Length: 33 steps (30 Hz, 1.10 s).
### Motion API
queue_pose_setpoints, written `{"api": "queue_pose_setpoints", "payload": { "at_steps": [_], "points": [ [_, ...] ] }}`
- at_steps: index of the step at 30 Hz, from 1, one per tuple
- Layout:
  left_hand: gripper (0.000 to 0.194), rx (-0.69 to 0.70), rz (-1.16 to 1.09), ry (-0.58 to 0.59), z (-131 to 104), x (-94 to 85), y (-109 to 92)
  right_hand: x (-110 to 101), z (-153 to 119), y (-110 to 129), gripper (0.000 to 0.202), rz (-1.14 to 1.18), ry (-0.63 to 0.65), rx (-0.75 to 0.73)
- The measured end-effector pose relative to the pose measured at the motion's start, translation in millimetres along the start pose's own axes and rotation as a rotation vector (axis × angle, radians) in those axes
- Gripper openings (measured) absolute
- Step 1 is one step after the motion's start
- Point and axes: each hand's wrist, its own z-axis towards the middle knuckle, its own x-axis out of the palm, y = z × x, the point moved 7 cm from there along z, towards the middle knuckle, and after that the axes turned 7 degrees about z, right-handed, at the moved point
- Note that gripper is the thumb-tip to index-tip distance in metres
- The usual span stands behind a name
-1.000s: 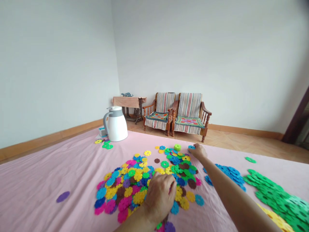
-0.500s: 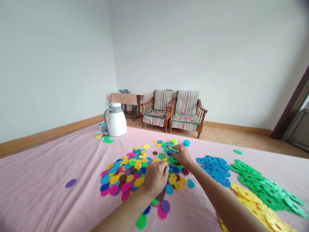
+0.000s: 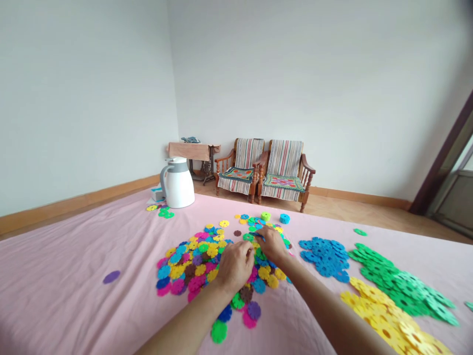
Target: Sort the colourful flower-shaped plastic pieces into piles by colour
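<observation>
A mixed pile of flower-shaped plastic discs [image 3: 199, 270] in many colours lies in front of me. Over its right part is my left hand [image 3: 234, 265], fingers curled closed; what they hold, if anything, is hidden. Just beyond and to the right, my right hand [image 3: 273, 245] pinches a dark blue disc [image 3: 256, 234] between thumb and fingers. More discs lie beneath both hands. Past them stand a short lime-green stack [image 3: 265, 216] and a blue stack [image 3: 284, 218].
To the right are sorted heaps of blue discs [image 3: 325, 256], green discs [image 3: 402, 281] and yellow discs [image 3: 388, 315]. A white jug [image 3: 180, 187] stands at the far left on the pink cloth [image 3: 66, 276]. A lone purple disc [image 3: 111, 277] lies at left. Two wooden armchairs [image 3: 283, 182] stand behind.
My right hand has moved slightly nearer and to the left, now with a dark blue disc in its fingers. My left hand has barely shifted.
</observation>
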Motion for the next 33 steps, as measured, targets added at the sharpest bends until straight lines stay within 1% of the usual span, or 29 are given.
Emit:
{"api": "queue_pose_setpoints", "payload": {
  "at_steps": [3,5,6,7,9,11,12,14,17,19,21,23,25,27,30,33],
  "points": [
    [0.009,-0.076,-0.119,-0.051,-0.2,-0.7,7.2,-14.4,-19.5,9.1,0.020,0.064,-0.035,0.023],
    [0.015,-0.110,-0.219,-0.093,-0.1,-1.7,9.3,-21.3,-35.7,10.8,0.018,0.105,-0.048,0.046],
    [0.019,-0.112,-0.276,-0.094,0.2,-0.9,8.6,-23.2,-44.3,10.0,0.018,0.142,-0.051,0.058],
    [0.022,-0.104,-0.333,-0.074,0.7,1.3,6.5,-23.7,-52.7,8.4,0.018,0.205,-0.046,0.072],
    [0.020,-0.072,-0.424,0.016,1.1,8.8,-0.3,-22.2,-68.6,2.8,0.020,0.361,-0.033,0.107],
    [0.014,-0.026,-0.452,0.106,0.0,15.8,-8.1,-21.4,-81.8,-4.0,0.022,0.491,-0.042,0.145],
    [0.013,-0.004,-0.444,0.129,-0.8,17.7,-10.9,-22.8,-86.9,-7.4,0.023,0.513,-0.058,0.162],
    [0.014,0.026,-0.406,0.123,-1.9,17.6,-13.3,-29.7,-93.6,-14.6,0.025,0.489,-0.099,0.181],
    [0.017,0.047,-0.342,0.069,-1.7,13.5,-11.3,-51.0,-95.8,-31.4,0.024,0.309,-0.168,0.209],
    [0.018,0.050,-0.307,0.050,-0.5,11.6,-8.5,-72.0,-95.9,-51.8,0.026,0.158,-0.256,0.273],
    [0.018,0.051,-0.278,0.045,0.9,11.1,-6.1,-90.2,-96.7,-76.2,0.030,0.106,-0.328,0.347],
    [0.019,0.052,-0.262,0.048,1.8,11.5,-4.8,-103.6,-98.9,-99.3,0.033,0.074,-0.381,0.412],
    [0.019,0.051,-0.255,0.056,2.0,12.8,-4.1,-111.0,-101.7,-117.0,0.033,0.063,-0.406,0.448],
    [0.018,0.049,-0.250,0.064,1.8,14.2,-3.6,-115.8,-105.1,-129.6,0.032,0.057,-0.426,0.475],
    [0.018,0.037,-0.247,0.071,1.4,15.8,-1.9,-123.7,-110.9,-142.2,0.031,0.037,-0.479,0.527],
    [0.016,0.037,-0.246,0.073,1.3,17.3,-0.4,-132.0,-114.4,-149.1,0.033,0.028,-0.541,0.554]
  ]
}}
